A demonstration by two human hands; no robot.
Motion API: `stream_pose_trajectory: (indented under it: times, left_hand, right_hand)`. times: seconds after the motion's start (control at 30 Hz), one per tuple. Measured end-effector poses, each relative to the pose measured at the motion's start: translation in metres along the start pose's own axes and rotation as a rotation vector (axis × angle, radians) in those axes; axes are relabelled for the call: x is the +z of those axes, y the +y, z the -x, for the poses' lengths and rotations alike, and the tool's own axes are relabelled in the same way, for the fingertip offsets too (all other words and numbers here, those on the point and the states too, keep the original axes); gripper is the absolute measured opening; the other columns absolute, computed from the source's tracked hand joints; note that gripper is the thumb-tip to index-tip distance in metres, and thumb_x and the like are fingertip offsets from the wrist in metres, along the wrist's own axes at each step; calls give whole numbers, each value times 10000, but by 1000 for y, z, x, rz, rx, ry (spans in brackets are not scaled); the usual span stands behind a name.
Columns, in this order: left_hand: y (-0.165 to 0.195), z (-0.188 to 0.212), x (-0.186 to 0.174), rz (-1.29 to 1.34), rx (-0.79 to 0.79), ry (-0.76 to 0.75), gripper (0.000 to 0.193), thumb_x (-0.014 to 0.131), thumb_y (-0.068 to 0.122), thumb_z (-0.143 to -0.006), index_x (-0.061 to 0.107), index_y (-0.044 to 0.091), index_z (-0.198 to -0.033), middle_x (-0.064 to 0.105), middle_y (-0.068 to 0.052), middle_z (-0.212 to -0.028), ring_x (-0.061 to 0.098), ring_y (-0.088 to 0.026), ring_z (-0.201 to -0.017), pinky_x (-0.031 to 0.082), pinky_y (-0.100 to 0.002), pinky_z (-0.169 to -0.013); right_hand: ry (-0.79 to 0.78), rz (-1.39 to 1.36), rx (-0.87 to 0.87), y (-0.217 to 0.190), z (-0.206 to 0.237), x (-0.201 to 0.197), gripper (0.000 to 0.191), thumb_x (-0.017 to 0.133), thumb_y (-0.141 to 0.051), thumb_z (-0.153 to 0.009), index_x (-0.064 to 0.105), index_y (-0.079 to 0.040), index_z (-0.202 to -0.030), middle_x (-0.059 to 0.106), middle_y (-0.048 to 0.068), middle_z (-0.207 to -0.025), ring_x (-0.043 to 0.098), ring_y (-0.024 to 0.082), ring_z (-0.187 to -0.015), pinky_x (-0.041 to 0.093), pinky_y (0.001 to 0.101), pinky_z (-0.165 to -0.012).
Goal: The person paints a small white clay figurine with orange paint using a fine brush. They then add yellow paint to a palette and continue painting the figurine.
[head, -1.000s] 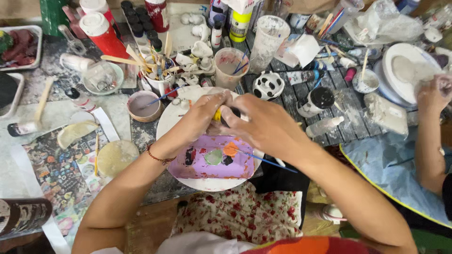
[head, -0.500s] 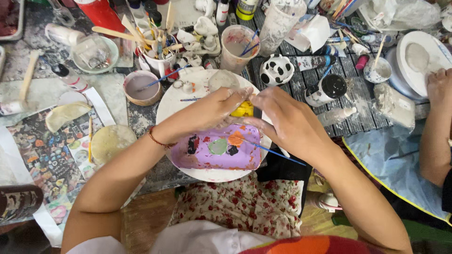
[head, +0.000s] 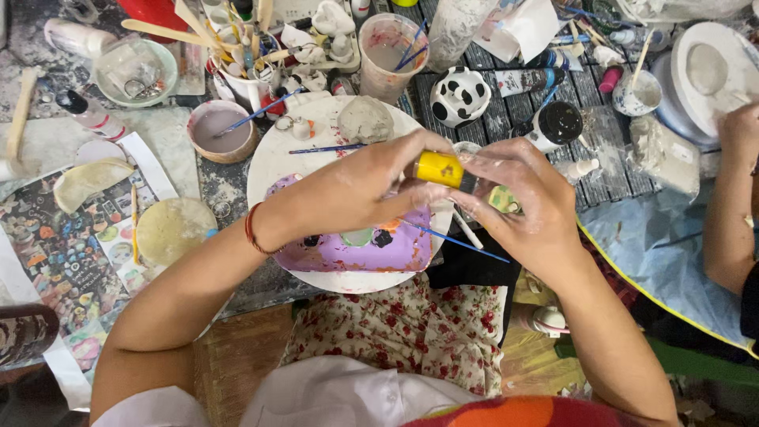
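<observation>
— What is the biggest thing under the fingers?

— The cluttered worktop [head: 47,150], and on it a round white plate [head: 273,158] carrying a purple painted clay slab [head: 395,249], directly below both hands.

— And the hands?

— The left hand [head: 360,190] has its fingers [head: 411,150] closed around a small yellow paint bottle [head: 439,168], which sits between the two hands above the plate. The right hand [head: 526,202] meets it from the other side, fingers curled on the bottle's far end (the exact grip there is hidden), with a thin blue-handled brush [head: 458,241] slanting out beneath them.

— What lies around them?

— Just beyond the fingers, a grey lump of clay [head: 365,120]; further off, a black-and-white spotted ceramic piece [head: 461,96] and a clear plastic cup of cloudy water [head: 389,51]. Left of the left hand, a small bowl of pale mauve paint [head: 220,130]. Well to the right, another person's arm [head: 731,221] rests by a white dish [head: 711,67].
</observation>
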State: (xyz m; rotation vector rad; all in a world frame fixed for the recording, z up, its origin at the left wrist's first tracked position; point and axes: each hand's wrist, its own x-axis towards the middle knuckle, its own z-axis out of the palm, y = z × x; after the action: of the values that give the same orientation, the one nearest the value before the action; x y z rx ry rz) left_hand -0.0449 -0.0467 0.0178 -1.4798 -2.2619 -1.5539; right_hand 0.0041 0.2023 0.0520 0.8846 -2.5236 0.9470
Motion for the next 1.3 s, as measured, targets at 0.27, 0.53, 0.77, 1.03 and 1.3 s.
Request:
stream_pose_trajectory:
  times: [0.27, 0.53, 0.77, 1.03, 1.3]
  left_hand:
    - [-9, -5, -8, -72, -40, -276, 357, 631, 256, -1009, 570, 63, -1303, 703, -156, -1058, 694, -346, -949, 536, -455, -792]
    - [-28, 0, -36, -21, -368, -719, 390, 488, 234, -993, 615, 168, -1355, 796, -102, -985, 736, -247, -849, 557, -384, -788]
    - [-30, 6, -60, -62, -73, -322, 404, 550, 297, -1059, 494, -15, -1309, 712, -224, -1025, 695, -362, -903, 533, -446, -771]
    - [-41, 22, -27, -661, -293, -137, 582, 677, 294, -940, 479, -169, -1232, 680, -276, -862, 677, -447, -780, 554, -501, -660]
    - [-76, 25, 1, -842, -330, -119, 415, 636, 65, -877, 564, -115, -1243, 709, -208, -815, 714, -366, -760, 568, -469, -622]
  right_hand:
    - [-114, 49, -324, 11, 7, -5, 326, 828, -33, -863, 685, -109, -1147, 651, 119, -1273, 704, 329, -1134, 608, 406, -928]
    - [-189, 100, -493, 18, 8, 6, 290, 772, -98, -829, 731, -160, -1109, 694, 73, -1264, 712, 346, -1149, 626, 376, -843]
    - [-250, 269, -6, 39, -7, 4, 359, 790, -313, -891, 688, -112, -1170, 705, 75, -1189, 718, 251, -990, 603, 394, -828]
    - [-300, 579, -87, 40, -8, 28, 373, 814, -248, -812, 707, -127, -1147, 727, 19, -1096, 571, 243, -1027, 428, 410, -871]
    - [-357, 559, -17, 42, -6, 35, 436, 823, -334, -784, 703, -169, -1169, 719, -1, -1071, 554, 231, -1081, 359, 447, -891]
